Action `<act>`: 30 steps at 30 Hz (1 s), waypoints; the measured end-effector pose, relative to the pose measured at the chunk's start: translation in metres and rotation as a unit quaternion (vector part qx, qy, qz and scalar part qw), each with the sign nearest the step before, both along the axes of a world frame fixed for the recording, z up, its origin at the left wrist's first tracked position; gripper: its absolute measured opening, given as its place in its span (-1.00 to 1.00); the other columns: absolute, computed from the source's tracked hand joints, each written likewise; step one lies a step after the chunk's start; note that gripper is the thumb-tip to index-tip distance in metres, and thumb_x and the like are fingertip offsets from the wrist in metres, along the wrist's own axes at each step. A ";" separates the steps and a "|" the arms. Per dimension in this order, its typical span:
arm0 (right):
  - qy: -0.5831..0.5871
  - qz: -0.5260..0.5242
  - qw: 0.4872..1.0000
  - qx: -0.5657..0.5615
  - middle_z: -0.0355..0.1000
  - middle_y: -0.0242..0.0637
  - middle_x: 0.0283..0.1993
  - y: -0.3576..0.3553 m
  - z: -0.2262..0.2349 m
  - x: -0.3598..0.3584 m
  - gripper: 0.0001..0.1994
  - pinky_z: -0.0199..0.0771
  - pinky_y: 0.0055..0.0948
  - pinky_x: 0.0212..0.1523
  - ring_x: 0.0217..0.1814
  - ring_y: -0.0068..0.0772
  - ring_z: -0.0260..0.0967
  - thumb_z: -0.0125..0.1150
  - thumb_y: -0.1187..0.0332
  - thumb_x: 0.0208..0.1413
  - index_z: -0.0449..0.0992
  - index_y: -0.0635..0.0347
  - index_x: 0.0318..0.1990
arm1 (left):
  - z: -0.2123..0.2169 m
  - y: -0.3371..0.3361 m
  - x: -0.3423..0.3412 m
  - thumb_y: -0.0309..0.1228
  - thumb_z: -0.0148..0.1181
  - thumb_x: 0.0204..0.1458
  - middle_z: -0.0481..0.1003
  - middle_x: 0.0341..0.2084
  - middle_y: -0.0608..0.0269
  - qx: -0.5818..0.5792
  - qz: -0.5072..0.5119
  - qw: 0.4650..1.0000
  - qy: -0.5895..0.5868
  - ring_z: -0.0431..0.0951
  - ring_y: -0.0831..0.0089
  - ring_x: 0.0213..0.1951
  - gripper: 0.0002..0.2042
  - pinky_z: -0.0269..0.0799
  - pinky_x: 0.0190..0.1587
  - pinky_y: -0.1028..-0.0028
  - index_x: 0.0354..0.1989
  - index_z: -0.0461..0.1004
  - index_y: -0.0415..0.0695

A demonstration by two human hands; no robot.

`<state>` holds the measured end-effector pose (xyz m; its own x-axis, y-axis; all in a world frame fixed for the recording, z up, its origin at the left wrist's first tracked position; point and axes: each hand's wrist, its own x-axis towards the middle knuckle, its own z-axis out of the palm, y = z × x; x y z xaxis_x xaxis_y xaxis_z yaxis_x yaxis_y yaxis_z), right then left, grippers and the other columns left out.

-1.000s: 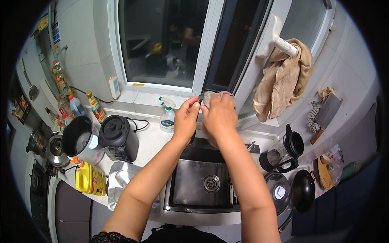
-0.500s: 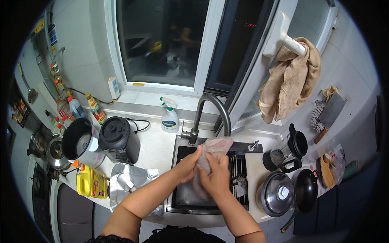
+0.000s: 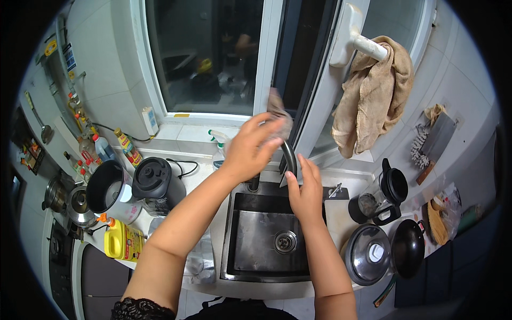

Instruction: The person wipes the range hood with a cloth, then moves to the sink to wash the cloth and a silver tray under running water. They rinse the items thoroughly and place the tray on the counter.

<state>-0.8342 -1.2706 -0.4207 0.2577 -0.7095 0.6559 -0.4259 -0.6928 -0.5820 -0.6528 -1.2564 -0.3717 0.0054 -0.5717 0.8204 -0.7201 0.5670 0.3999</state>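
Observation:
Raised over the faucet, my left hand is closed on a thin greyish-pink cloth; both are smeared by motion. The cloth sticks up past the fingers, in front of the window frame. My right hand has its fingers apart, with the end of the dark curved faucet between thumb and fingers. Whether it touches the spout, I cannot tell. Below lies a dark sink with a round drain. My right forearm covers the sink's right side. Behind my left hand stands a spray bottle, partly hidden.
Left are a black appliance, a large pot, a yellow jug and silver foil packaging. Right are a blender jug, a lidded pot and a black pan. A beige towel hangs from the window handle.
Both hands were together on the cloth over the sink. My left hand has lifted it up and away; my right hand has let go and moved up to the faucet. The view has shifted slightly.

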 end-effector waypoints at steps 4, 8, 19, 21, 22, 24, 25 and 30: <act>-0.024 0.034 0.997 0.072 0.38 0.07 -0.05 -0.011 0.002 0.010 -0.59 0.33 -0.18 0.01 -0.01 0.08 0.35 0.07 0.41 0.12 0.30 0.29 0.14 | 0.001 -0.023 0.002 -0.25 0.13 0.05 0.42 -0.08 0.10 0.067 0.000 0.989 -0.134 0.44 0.08 -0.06 -0.70 0.38 -0.03 0.27 -0.07 0.47 -0.09; -0.013 0.022 0.998 0.059 0.39 0.05 -0.09 -0.015 0.001 0.011 -0.60 0.37 -0.20 -0.05 -0.07 0.06 0.38 0.05 0.44 0.13 0.31 0.22 0.15 | -0.006 -0.041 0.000 -0.18 0.10 0.05 0.43 -0.12 0.08 0.138 0.018 0.990 -0.031 0.46 0.09 -0.09 -0.66 0.37 -0.04 0.29 -0.10 0.47 -0.13; 0.011 0.040 0.996 0.082 0.39 0.09 -0.04 -0.016 0.003 0.006 -0.58 0.35 -0.17 0.01 -0.01 0.09 0.36 0.07 0.48 0.10 0.30 0.23 0.15 | -0.022 -0.089 0.041 -0.20 0.01 0.09 0.52 -0.37 0.15 0.351 0.015 0.861 0.369 0.46 0.40 -0.31 -0.64 0.34 -0.19 0.43 -0.23 0.53 -0.30; 0.014 0.042 0.995 0.085 0.41 0.08 -0.08 -0.012 0.004 0.009 -0.58 0.36 -0.18 -0.02 -0.04 0.09 0.37 0.07 0.48 0.09 0.30 0.24 0.15 | -0.057 -0.099 0.067 -0.18 0.02 0.08 0.51 -0.35 0.14 0.409 0.102 0.848 0.323 0.45 0.40 -0.29 -0.64 0.34 -0.18 0.43 -0.21 0.53 -0.27; 0.014 0.045 0.995 0.090 0.41 0.07 -0.09 -0.012 0.004 0.007 -0.58 0.36 -0.18 -0.02 -0.06 0.08 0.38 0.07 0.48 0.09 0.30 0.24 0.15 | -0.074 -0.096 0.067 -0.18 0.02 0.08 0.51 -0.33 0.15 0.425 0.082 0.827 0.358 0.45 0.40 -0.27 -0.63 0.34 -0.17 0.43 -0.18 0.51 -0.27; 0.008 0.048 0.995 0.088 0.42 0.06 -0.12 -0.011 0.008 0.008 -0.58 0.36 -0.19 -0.04 -0.08 0.07 0.39 0.06 0.49 0.09 0.30 0.24 0.15 | -0.112 -0.090 0.065 -0.15 0.00 0.11 0.49 -0.23 0.16 0.383 0.069 0.825 0.410 0.43 0.42 -0.17 -0.59 0.34 -0.13 0.44 -0.09 0.47 -0.26; 0.003 0.047 0.995 0.086 0.42 0.06 -0.14 -0.010 0.007 0.008 -0.58 0.37 -0.20 -0.05 -0.10 0.06 0.40 0.06 0.49 0.09 0.31 0.24 0.15 | -0.117 -0.082 0.059 -0.19 -0.03 0.16 0.47 -0.16 0.17 0.368 0.026 0.821 0.436 0.41 0.43 -0.08 -0.60 0.30 -0.05 0.46 0.01 0.42 -0.26; -0.011 0.048 0.995 0.090 0.43 0.05 -0.18 -0.008 0.004 0.010 -0.58 0.41 -0.26 -0.13 -0.18 0.01 0.44 0.06 0.49 0.09 0.32 0.25 0.14 | -0.105 -0.068 0.022 -0.34 0.01 0.12 0.36 0.01 -0.04 0.047 0.041 0.956 0.287 0.36 0.15 0.07 -0.62 0.21 0.15 0.33 0.09 0.31 -0.26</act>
<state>-0.8238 -1.2788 -0.4170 0.3169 -0.7886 0.5269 -0.3489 -0.6135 -0.7084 -0.6307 -1.3245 -0.4765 0.4867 -0.6209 0.6145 -0.4076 0.4608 0.7884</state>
